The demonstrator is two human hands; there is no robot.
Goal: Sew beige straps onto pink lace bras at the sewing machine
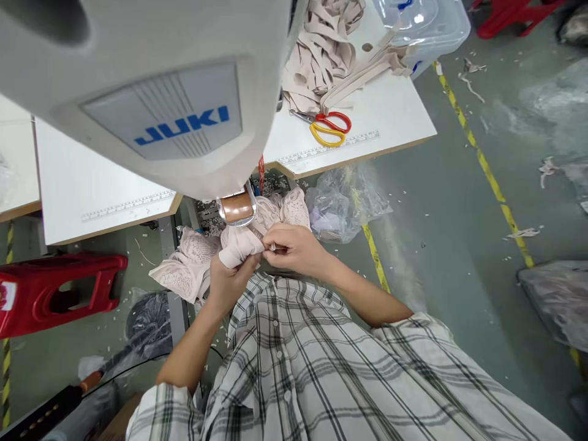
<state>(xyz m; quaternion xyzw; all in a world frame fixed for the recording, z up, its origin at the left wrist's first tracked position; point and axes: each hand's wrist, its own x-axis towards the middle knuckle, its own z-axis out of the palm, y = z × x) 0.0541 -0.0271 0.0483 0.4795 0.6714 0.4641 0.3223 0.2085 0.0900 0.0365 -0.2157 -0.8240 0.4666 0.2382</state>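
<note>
The lace garment [181, 266] was soft and pale beige-pink, its patterned lace puffed into rounded, cup-like shapes beside a smooth, folded band [241, 246]. It lay bunched just below the tip of the white, hard-shelled machine head [184, 122], between me and the gap in the table's edge, with one lacy part spread out to the left of my hands. My left hand [226, 283] was closed around the smooth band, thumb and fingers gripping the fold. My right hand [296, 248] pinched the fabric where the band met the lace, its fingers curled, with a small pale bit [274, 247] showing between them; I couldn't tell what that was.

Right above my hands sat a glossy brown piece [237, 207] in a rounded metal frame. On the smooth white table [399, 116] I counted one pair of scissors [328, 127], with one red and one yellow handle loop, and two printed ruler scales [127, 206]. The flat beige strips [316, 58] lay in a tangled heap, too overlapped to count, beside one clear plastic box [429, 27]. Two red plastic stools [59, 291] showed, one at each side, and a crinkled clear bag [342, 205] lay near my right hand.
</note>
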